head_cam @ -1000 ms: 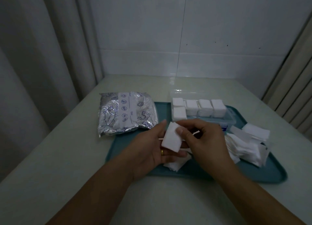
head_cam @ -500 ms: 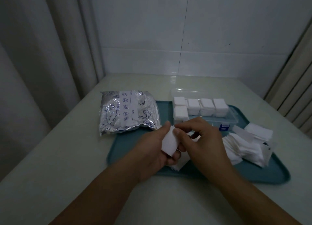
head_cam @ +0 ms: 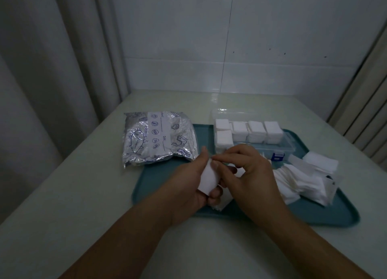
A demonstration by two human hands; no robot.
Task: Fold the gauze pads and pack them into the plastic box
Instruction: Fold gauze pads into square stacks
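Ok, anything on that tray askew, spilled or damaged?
Nothing spilled or damaged. The loose gauze pile sprawls unevenly across the tray's right side, and the foil bag hangs half off its left edge.

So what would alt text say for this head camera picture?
Two hands, left hand and right hand, fold a white gauze pad over a teal tray. Behind sit a clear box of folded pads, a foil bag, and loose gauze.

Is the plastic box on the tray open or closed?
Open: the plastic box shows no lid over its folded gauze stacks, which stand above its rim.
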